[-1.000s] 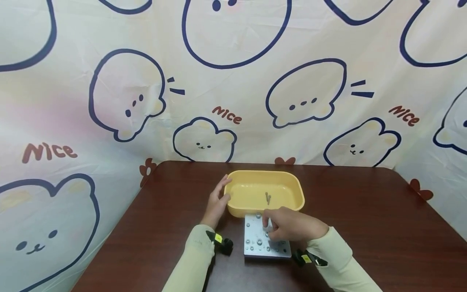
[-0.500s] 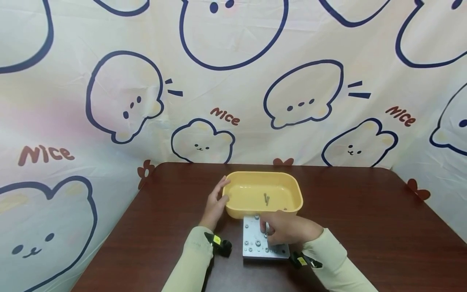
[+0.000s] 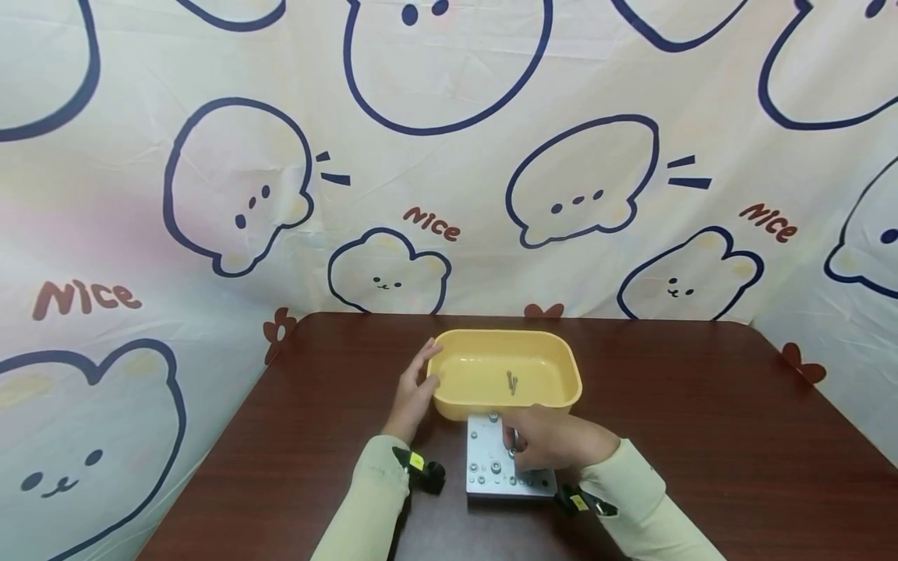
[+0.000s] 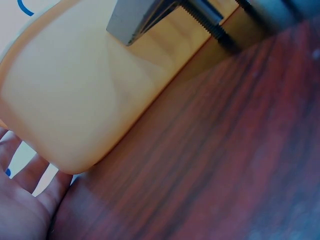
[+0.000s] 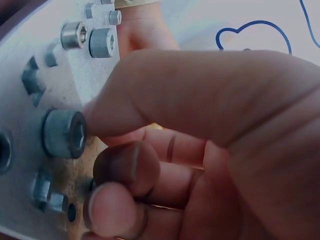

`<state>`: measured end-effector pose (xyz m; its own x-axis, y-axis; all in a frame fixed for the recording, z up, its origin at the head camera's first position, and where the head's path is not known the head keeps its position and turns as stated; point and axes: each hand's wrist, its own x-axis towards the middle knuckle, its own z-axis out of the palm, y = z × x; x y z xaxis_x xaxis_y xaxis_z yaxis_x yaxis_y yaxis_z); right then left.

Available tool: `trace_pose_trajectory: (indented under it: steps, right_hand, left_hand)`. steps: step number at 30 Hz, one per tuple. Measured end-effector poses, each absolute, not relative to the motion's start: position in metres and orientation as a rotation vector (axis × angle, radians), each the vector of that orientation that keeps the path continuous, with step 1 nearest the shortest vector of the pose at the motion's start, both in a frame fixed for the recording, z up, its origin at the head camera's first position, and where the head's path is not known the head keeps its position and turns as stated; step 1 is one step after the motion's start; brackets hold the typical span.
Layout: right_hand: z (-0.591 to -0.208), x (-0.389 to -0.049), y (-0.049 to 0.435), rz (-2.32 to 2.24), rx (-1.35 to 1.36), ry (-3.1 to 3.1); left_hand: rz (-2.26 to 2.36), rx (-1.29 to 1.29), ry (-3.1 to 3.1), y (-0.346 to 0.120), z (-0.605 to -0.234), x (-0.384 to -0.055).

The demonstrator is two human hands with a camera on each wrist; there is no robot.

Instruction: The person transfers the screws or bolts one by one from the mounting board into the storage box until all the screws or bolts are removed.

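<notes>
My left hand (image 3: 412,393) rests against the left end of a yellow plastic tub (image 3: 449,409), fingers fairly straight along its outer wall. Two small screws (image 3: 512,383) lie inside the tub. In front of it is a silver metal plate (image 3: 484,448) studded with several socket-head bolts and nuts. My right hand (image 3: 561,438) is over the plate's right half, where thumb and forefinger pinch a shiny bolt (image 3: 517,442). From the right wrist, the thumb reaches past a large socket-head bolt (image 5: 65,134), with other fingers curled; the thumb's tip is hidden.
Dark brown wooden table (image 3: 673,413) lies under everything. Threaded bolt ends (image 4: 205,20) stick out beneath the plate in the left wrist view. A printed cloth (image 3: 477,171) hangs behind the table. Each wrist carries a small black camera (image 3: 431,477).
My right hand has shifted slightly, and its thumb and forefinger have closed around the bolt over the plate. The left hand keeps its place on the tub. The head view has drifted slightly.
</notes>
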<state>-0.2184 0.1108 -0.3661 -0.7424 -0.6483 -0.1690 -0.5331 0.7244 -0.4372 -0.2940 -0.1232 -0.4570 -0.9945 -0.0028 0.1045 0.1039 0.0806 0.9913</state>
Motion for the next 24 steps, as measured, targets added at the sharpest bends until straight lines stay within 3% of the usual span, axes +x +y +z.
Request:
trace_pose_trajectory:
  steps: [11, 18, 24]
  right_hand:
    - [-0.364, -0.216, 0.11, -0.512, -0.858, 2.637]
    - [-0.365, -0.216, 0.109, -0.521, -0.829, 2.632]
    - [-0.365, -0.216, 0.11, -0.534, -0.831, 2.628]
  left_hand:
    - [-2.066, -0.1, -2.32, -0.122, -0.431, -0.275]
    - [-2.055, -0.134, -2.245, -0.123, -0.459, -0.293]
    - [-2.053, -0.129, -2.233, -0.122, -0.46, -0.293]
